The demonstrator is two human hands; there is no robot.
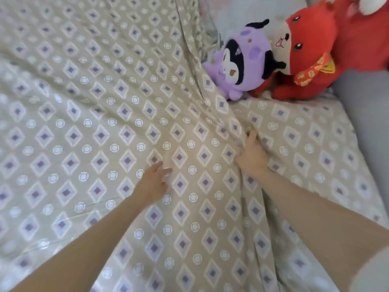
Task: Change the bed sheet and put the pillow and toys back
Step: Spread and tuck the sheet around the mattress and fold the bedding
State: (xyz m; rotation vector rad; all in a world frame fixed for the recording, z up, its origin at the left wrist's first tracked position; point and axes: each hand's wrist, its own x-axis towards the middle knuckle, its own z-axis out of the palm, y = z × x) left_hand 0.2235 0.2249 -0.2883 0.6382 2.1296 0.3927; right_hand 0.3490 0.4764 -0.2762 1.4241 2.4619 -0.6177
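A beige bed sheet (94, 133) with purple diamonds and white rings covers nearly the whole view. My right hand (251, 154) grips a bunched fold of it at centre right, and creases run from there up towards the toys. My left hand (153, 182) rests on the sheet with its fingers spread and fairly straight. A purple plush toy (242, 60) lies at the upper right, leaning against a red plush toy (315, 49) with a red and gold scarf. No pillow is in view.
A grey padded surface (362, 114) borders the bed on the right. Pale fabric (242, 9) shows behind the toys at the top. A white sleeve edge (374, 270) is at the bottom right corner.
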